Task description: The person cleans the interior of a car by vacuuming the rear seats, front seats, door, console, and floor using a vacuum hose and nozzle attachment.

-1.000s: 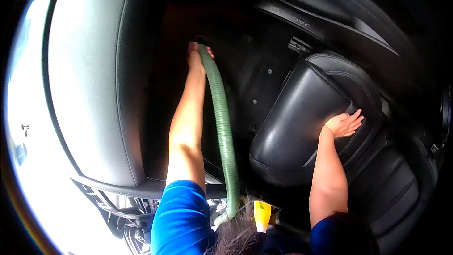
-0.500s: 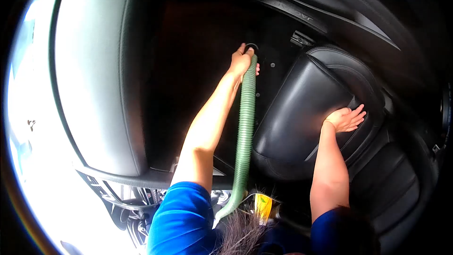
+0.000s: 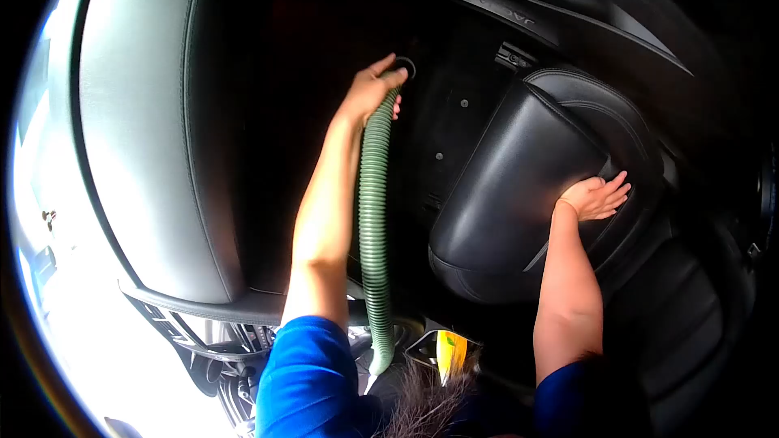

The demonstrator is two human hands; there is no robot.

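Note:
My left hand (image 3: 375, 91) is closed around the upper end of a green ribbed vacuum hose (image 3: 373, 203), near its dark round end fitting (image 3: 405, 66). From there the hose runs down past my left forearm toward my body. The dark car floor lies under the hose end, and shadow hides whatever the end touches. My right hand (image 3: 596, 196) rests with its fingers spread on a black leather car seat (image 3: 503, 186), close to where the cushion meets the backrest. It holds nothing.
A metal seat rail end (image 3: 514, 56) shows beyond the seat, below the door sill (image 3: 495, 10) with lettering. The pale dashboard (image 3: 150, 130) fills the left side. Near my body is a yellow item (image 3: 451, 353), and the open door (image 3: 207, 341) is at lower left.
My left hand and the vacuum hose have moved left and slightly up, away from the seat. My right hand has stayed on the seat.

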